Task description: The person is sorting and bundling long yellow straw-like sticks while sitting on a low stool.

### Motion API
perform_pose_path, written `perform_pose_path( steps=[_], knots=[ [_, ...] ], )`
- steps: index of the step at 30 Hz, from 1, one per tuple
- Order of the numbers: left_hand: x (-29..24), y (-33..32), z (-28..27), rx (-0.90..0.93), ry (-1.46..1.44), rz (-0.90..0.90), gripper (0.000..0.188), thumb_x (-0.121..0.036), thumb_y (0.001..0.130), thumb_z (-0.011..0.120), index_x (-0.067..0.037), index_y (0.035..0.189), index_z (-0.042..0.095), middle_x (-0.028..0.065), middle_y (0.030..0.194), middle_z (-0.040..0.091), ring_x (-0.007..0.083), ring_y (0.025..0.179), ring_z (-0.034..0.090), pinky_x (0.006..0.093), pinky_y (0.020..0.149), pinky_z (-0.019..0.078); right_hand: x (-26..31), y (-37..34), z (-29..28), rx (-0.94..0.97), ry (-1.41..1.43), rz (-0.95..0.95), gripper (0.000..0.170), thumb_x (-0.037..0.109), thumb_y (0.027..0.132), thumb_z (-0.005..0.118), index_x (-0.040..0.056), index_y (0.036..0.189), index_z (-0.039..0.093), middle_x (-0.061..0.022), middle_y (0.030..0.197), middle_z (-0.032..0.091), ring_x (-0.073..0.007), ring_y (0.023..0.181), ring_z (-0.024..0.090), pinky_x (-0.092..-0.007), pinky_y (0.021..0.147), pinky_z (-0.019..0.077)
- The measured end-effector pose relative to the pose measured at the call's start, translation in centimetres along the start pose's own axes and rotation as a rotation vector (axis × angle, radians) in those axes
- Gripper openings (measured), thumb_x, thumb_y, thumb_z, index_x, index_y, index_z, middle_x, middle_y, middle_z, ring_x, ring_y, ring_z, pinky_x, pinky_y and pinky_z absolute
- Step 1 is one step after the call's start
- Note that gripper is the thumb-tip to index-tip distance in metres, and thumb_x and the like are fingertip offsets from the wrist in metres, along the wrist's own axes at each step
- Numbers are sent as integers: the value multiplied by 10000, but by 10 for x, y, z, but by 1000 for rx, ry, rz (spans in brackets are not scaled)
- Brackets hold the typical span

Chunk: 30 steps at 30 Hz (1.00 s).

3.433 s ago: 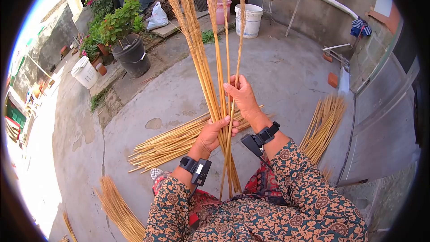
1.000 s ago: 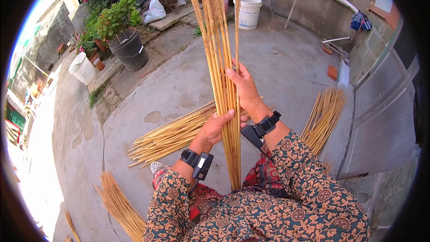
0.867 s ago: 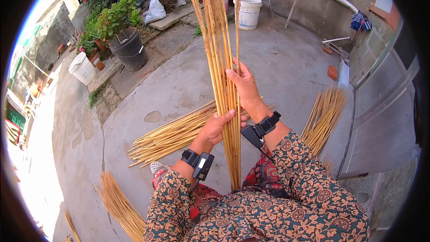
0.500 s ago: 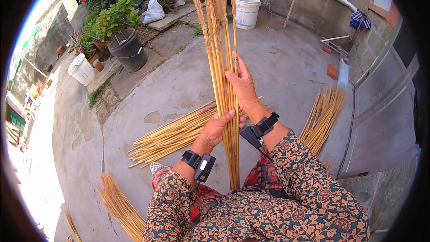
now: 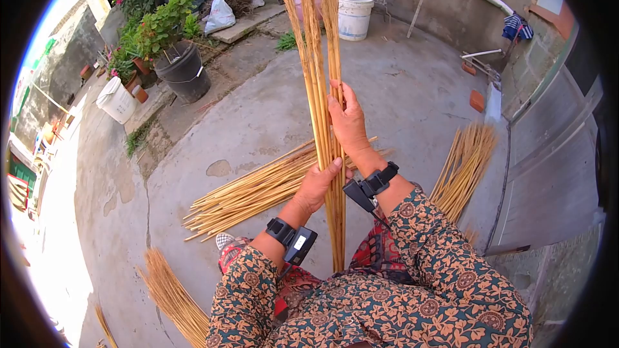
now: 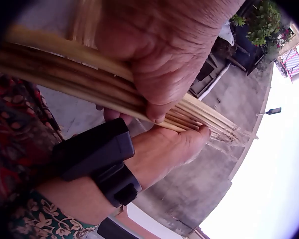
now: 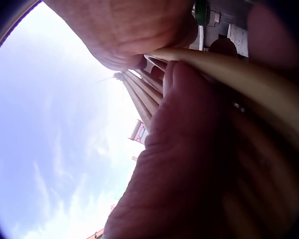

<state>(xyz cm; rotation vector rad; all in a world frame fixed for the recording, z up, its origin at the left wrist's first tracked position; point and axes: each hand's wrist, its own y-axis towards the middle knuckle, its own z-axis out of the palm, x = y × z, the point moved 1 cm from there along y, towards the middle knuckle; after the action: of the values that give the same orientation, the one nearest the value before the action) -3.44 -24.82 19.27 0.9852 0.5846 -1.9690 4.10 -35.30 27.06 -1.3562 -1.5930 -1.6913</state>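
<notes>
A bundle of long tan stalks (image 5: 319, 109) with feathery brown heads stands upright before the person in the head view. The left hand (image 5: 317, 185) grips its lower middle, thumb across the front. Higher up, the right hand (image 5: 347, 122) holds stalks on the bundle's right side between thumb and fingers. In the left wrist view, several stalks (image 6: 109, 84) pass under the left hand (image 6: 159, 45), with the right hand (image 6: 164, 152) beyond. The right wrist view shows a large thumb or finger close up against the stalks (image 7: 139, 92); which hand it belongs to I cannot tell.
A pile of stalks (image 5: 251, 190) lies on the concrete behind the hands. Other bundles lie at the right (image 5: 467, 167) and lower left (image 5: 174, 299). Farther back stand a white bucket (image 5: 354, 18), a black pot (image 5: 184, 77) and another white bucket (image 5: 117, 100).
Compared with the earlier frames, the held bundle has more stalks than at first. Lately its heads have drawn into two groups, the right-hand stalks lie closer together, and the right hand has shifted slightly.
</notes>
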Motion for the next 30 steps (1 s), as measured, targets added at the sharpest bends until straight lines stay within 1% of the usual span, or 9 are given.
perform_pose_path(
  steps=[2, 5, 8, 11, 14, 17, 20, 25, 30],
  knots=[
    [0, 0, 0, -5, 29, 9, 258, -270, 947, 561, -52, 1084, 543, 46, 875, 626, 136, 826, 606, 282, 748, 509, 9, -2, -2, 15, 19, 46, 318, 181, 956, 497, 50, 1247, 506, -18, 908, 599, -64, 724, 516, -230, 643, 451],
    [1, 0, 2, -6, 122, 31, 254, -270, 940, 576, -45, 1057, 563, 32, 877, 623, 124, 818, 596, 275, 743, 498, 7, -2, 1, -43, -31, -134, 340, 269, 976, 477, 40, 1223, 518, -34, 884, 614, -98, 763, 548, -261, 689, 467],
    [6, 1, 4, -11, 195, 70, 245, -256, 936, 583, -34, 1038, 585, 32, 903, 630, 121, 827, 595, 275, 757, 493, 6, -1, -1, 31, -80, -8, 386, 323, 981, 467, 21, 1212, 535, -77, 926, 640, -156, 845, 586, -297, 774, 473],
    [4, 0, 7, -7, 164, 70, 250, -239, 939, 576, -20, 1058, 590, 50, 951, 642, 136, 863, 604, 284, 784, 494, 0, 1, 0, -46, -189, -70, 418, 335, 983, 456, 2, 1222, 539, -132, 1014, 649, -207, 931, 604, -319, 836, 465],
    [1, 0, 6, 33, 118, 82, 280, -223, 946, 560, -6, 1122, 561, 81, 1005, 645, 168, 921, 614, 307, 826, 500, 8, -1, -3, -35, -155, -25, 451, 340, 986, 445, -16, 1252, 524, -175, 1107, 627, -239, 1025, 589, -312, 899, 442],
    [1, 0, 5, 49, 54, 83, 290, -198, 954, 535, 4, 1161, 528, 107, 1042, 639, 192, 943, 622, 326, 841, 514, 10, -3, -4, -47, -146, -75, 407, 290, 985, 417, 22, 1275, 515, -200, 1122, 590, -329, 1037, 575, -364, 899, 447],
    [-2, 0, 9, 34, 8, 108, 260, -159, 959, 501, 8, 1158, 519, 120, 1040, 639, 190, 903, 631, 314, 790, 536, -2, 1, -2, 32, 31, -87, 457, 282, 988, 445, -11, 1339, 443, -164, 1264, 551, -208, 1154, 521, -296, 989, 385],
    [-11, -2, 14, -59, 79, 120, 253, -121, 953, 486, 23, 1161, 475, 172, 1062, 605, 272, 902, 650, 360, 803, 560, 3, -1, 1, 39, 314, 24, 469, 148, 957, 510, 22, 1390, 381, -86, 1151, 588, -121, 989, 572, -244, 854, 464],
    [-10, -1, 8, -24, 1, 93, 256, -127, 948, 496, 9, 1165, 479, 168, 1048, 618, 249, 898, 653, 355, 799, 563, 2, 0, -1, 59, 542, 236, 449, 109, 930, 559, 16, 1347, 418, -41, 1012, 607, -87, 811, 586, -237, 699, 514]
  ],
)
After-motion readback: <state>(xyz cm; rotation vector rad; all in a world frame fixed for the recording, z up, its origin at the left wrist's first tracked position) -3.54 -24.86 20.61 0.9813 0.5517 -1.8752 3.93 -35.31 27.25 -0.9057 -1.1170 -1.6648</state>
